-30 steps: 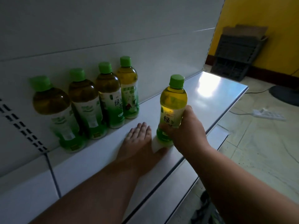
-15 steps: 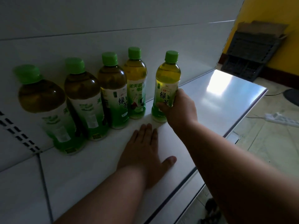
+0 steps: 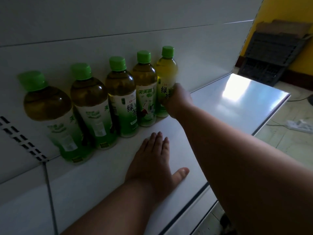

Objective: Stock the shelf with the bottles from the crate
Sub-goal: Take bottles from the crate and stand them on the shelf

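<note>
A single wide-angle view from a camera worn on the person's head, looking forward and down at a white shelf (image 3: 220, 116) from close above its front edge. The back panel fills the upper left; the shelf's far right corner sits at right, with floor beyond. Both forearms reach in from the bottom edge. Straight lines bow near the borders.

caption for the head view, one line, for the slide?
Right hand grips the fifth green-capped tea bottle at the right end of the row on the white shelf; left hand rests flat.
</note>
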